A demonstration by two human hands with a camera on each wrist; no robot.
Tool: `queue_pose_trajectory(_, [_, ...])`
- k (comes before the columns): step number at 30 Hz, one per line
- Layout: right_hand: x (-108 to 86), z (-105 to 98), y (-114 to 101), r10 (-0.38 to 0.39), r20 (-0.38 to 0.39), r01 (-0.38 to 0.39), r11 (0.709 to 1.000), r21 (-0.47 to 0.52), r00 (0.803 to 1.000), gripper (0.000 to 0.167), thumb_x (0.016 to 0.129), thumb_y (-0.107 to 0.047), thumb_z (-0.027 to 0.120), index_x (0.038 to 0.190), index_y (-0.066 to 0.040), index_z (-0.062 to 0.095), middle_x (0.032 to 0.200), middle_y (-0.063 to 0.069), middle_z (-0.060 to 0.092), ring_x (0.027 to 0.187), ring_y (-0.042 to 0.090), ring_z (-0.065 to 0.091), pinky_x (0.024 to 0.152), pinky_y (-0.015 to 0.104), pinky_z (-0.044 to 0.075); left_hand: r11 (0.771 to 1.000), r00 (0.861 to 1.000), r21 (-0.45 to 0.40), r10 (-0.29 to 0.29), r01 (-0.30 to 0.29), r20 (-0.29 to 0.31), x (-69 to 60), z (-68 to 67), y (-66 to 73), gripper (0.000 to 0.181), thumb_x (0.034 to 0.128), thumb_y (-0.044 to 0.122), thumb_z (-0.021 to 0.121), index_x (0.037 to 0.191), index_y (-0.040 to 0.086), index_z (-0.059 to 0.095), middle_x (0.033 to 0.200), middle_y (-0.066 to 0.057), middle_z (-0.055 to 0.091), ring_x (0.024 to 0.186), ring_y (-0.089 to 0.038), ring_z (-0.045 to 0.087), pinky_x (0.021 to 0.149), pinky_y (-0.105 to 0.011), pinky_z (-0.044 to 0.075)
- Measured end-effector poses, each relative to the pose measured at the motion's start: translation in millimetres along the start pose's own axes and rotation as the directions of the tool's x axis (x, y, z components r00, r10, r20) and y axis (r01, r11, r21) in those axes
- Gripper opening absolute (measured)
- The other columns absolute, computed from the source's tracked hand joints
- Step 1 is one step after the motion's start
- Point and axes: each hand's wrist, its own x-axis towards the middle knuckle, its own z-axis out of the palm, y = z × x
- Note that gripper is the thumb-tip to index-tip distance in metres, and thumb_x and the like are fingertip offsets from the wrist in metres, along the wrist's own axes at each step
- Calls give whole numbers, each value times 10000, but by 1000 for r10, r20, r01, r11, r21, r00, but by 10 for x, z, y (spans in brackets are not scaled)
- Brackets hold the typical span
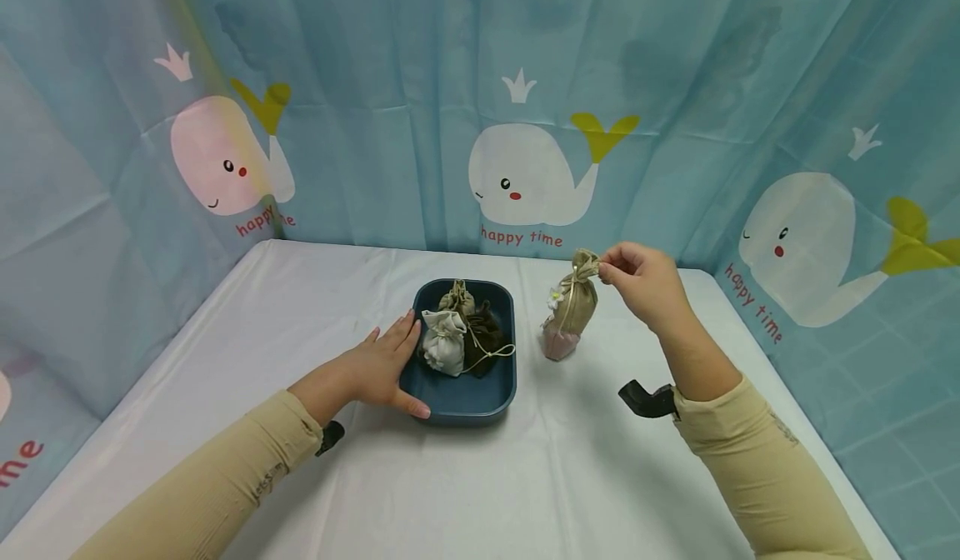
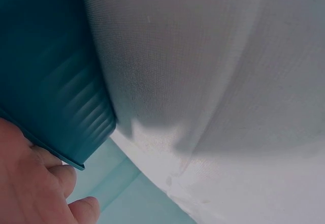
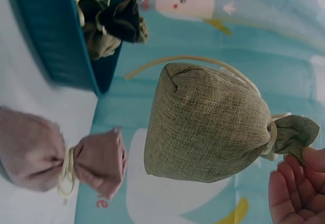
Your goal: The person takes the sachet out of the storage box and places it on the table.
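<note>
Head view: left of center, the left hand [image 1: 375, 370], fingers spread, touches a blue bin [image 1: 457, 395] holding 3 bags [image 1: 444, 347]; right of center, the right hand [image 1: 641, 285] pinches an olive bag [image 1: 577, 303] by its top.

Left wrist view: the bin's edge meets that hand, lower left.

Right wrist view: olive bag mid-frame, pink bag [image 3: 30, 150] lower left.

Head view: olive pouch [image 1: 581, 304] hides part of the pink pouch [image 1: 559, 344]. Sleeve lettering [image 1: 268, 481]'s way too tiny to read, lol.
</note>
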Motion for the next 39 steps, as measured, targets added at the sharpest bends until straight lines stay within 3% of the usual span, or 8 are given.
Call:
queue_pose_trajectory(21, [-104,-169,292,71,-64,-76,993,-94,995,171,918,-170,561,880,-20,634,835,123,632,774,211,565,601,274,441,1000,1000,6,-5,5,4,-8,-22,33,1315,573,834,537,1465,39,-14,1519,-142,-103,1398,-273,-31,1075,-553,86])
queue_pose_trajectory(39, [-91,-126,603,116,-68,-125,979,-161,991,148,920,-141,550,891,-12,615,829,146,617,741,239,529,593,309,430,1000,1000,-5,-2,2,-3,-13,-16,24,1320,570,829,545,1464,31,-9,1518,-149,-106,1397,-290,-19,1069,-567,77])
